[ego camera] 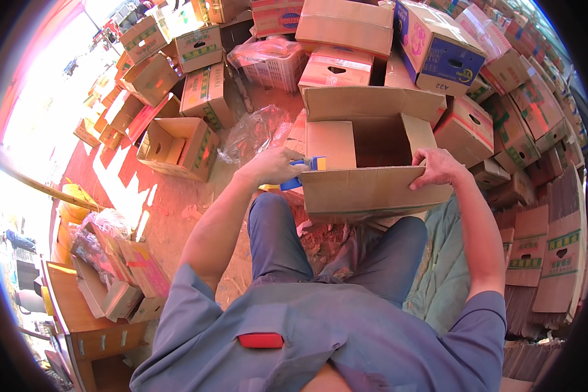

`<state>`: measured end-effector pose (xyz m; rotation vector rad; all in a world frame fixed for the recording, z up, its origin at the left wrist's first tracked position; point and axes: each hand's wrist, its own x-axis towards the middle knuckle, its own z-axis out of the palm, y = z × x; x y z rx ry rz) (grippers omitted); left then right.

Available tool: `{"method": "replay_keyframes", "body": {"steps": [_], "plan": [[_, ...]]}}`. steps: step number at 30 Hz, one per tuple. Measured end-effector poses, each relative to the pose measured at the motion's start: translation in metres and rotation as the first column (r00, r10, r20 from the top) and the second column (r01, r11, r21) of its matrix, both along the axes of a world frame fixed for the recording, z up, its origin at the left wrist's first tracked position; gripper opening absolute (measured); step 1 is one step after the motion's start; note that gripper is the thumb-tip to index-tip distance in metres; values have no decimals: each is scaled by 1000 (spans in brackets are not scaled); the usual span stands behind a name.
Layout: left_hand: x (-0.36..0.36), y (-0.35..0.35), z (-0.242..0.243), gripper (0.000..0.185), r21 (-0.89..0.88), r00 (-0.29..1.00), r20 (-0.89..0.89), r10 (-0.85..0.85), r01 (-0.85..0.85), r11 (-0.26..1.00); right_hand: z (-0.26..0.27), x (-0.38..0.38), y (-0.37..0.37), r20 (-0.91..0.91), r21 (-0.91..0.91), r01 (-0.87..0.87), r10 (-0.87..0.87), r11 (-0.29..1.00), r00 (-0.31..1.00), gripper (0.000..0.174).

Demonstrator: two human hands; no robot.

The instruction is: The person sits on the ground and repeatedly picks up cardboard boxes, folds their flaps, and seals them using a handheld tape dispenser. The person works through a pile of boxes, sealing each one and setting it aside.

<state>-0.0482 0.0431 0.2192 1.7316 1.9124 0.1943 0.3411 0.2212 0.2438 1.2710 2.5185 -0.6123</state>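
Observation:
A cardboard box [377, 191] with its top flaps spread lies before me, above my knees, its dark inside showing. My right hand [436, 167] grips the near flap at its right end, thumb on the outer face. At the box's left corner, my left hand [277, 166] is closed around a blue tool, which looks like a tape dispenser [304, 171]; a yellow part shows at its end. My left fingers partly hide the tool.
Stacked cartons [345, 24] rise beyond the box, with a blue and white carton [438, 49] among them. An open carton [176, 147] stands on the floor at left. Flattened cartons [558, 264] are piled at right. A wooden desk [105, 343] is at lower left.

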Motion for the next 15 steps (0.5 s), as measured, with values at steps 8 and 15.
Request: {"method": "replay_keyframes", "body": {"steps": [8, 15], "plan": [[-8, -57, -26, 45, 383, 704, 603, 376, -668, 638, -147, -20, 16, -554, 381, 332, -75, 863, 829, 81], [100, -60, -22, 43, 524, 995, -50, -83, 97, 846, -137, -30, 20, -591, 593, 344, 103, 728, 800, 90]]}}
